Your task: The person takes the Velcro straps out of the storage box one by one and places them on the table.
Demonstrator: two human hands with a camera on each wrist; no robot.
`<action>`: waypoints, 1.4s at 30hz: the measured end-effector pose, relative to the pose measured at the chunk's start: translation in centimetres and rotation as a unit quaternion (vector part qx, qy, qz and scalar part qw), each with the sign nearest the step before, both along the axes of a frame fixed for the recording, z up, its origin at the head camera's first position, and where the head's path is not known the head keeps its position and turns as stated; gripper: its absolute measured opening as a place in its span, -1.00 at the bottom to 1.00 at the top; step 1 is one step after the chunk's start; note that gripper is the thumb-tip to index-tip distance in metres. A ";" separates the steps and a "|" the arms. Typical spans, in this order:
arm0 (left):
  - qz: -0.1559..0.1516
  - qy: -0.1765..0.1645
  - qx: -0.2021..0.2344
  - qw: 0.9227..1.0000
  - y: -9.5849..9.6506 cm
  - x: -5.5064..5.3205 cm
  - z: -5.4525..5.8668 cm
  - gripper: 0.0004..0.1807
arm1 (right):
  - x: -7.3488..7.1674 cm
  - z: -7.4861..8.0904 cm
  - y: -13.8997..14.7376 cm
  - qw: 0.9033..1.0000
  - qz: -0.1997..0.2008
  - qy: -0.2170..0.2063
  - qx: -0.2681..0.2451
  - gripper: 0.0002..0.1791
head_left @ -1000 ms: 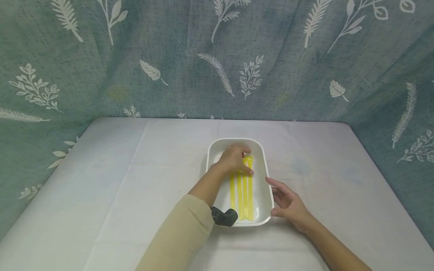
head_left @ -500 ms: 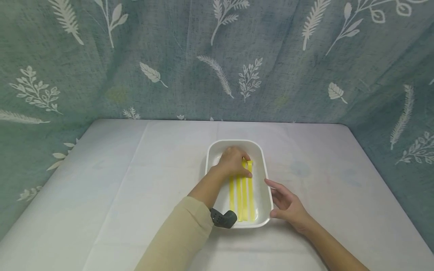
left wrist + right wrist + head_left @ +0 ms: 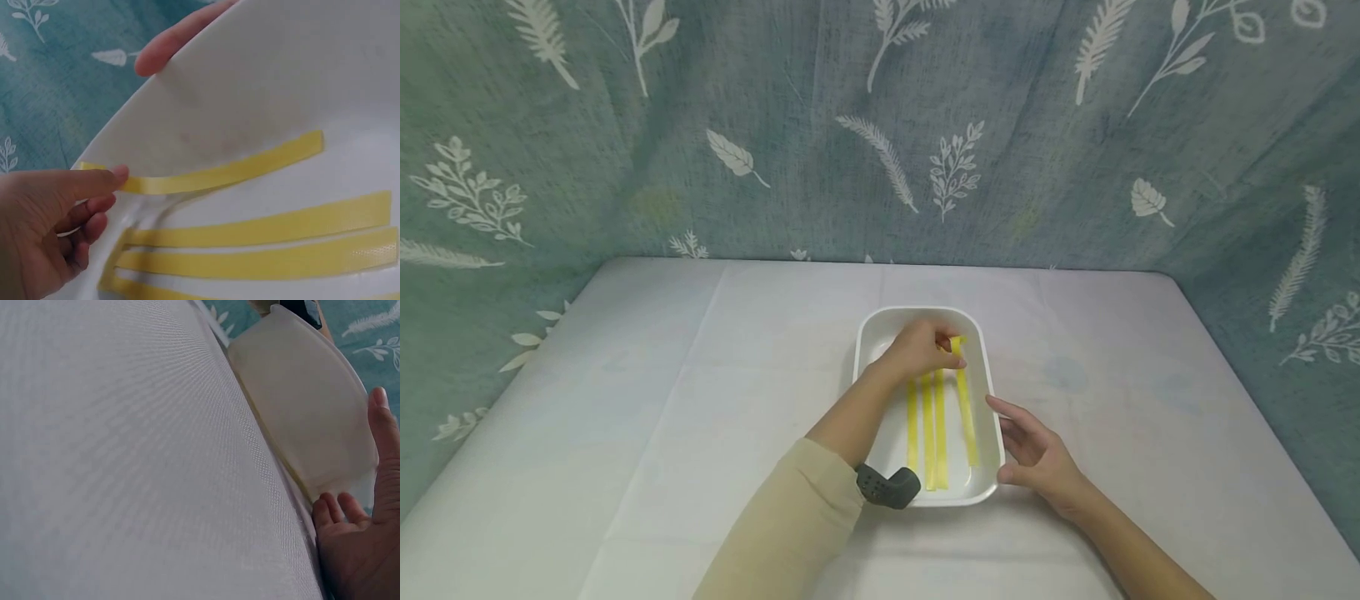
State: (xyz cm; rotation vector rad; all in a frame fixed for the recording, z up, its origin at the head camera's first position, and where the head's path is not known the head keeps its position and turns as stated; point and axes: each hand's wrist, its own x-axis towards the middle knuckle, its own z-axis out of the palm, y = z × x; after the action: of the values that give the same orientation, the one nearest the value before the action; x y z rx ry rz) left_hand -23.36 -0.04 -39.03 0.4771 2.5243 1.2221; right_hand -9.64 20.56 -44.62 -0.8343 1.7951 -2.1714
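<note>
While a green-blue cloth (image 3: 790,50) printed with pale leaves hangs behind and at both sides, a white table (image 3: 737,375) spreads below it. Near the middle of the table sits a white tray (image 3: 957,454) with rounded corners. A beige sleeve (image 3: 782,525) slants up from the bottom of the head view toward the tray's left side. At the tray's right wall, the right hand (image 3: 1037,454) is open, fingers and thumb loosely extended against the outside and rim. Inside the tray's far half, the left hand (image 3: 913,352) pinches one yellow strip (image 3: 219,172) near its far end. A dark device (image 3: 889,488) at the left wrist overlaps the tray's near-left corner. Three other strips (image 3: 928,442) lie lengthwise, side by side, on the tray floor. The pinched one bows slightly, apart from them and nearer the right wall; whether its near end touches the tray, I cannot tell.
</note>
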 end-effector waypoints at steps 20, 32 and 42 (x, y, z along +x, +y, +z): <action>-0.042 -0.103 0.252 0.961 -0.3 0.4 1.5 -0.38 | 0.2 0.4 0.1 1.000 -0.002 0.009 0.002 -0.17; -0.087 -0.082 0.294 0.948 -0.4 0.6 1.7 -0.32 | 0.0 0.1 0.1 1.000 -0.002 0.001 -0.004 -0.18; -0.102 -0.136 0.335 0.927 -0.9 0.7 2.5 -0.06 | 0.0 0.2 0.0 1.000 0.001 0.004 -0.004 -0.17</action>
State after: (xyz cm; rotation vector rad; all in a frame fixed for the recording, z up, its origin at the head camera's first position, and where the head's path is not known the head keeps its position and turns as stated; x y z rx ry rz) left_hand -22.68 -0.91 -36.48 0.6401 1.7306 1.8993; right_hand -9.67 20.52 -44.42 -0.8468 1.7896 -2.1792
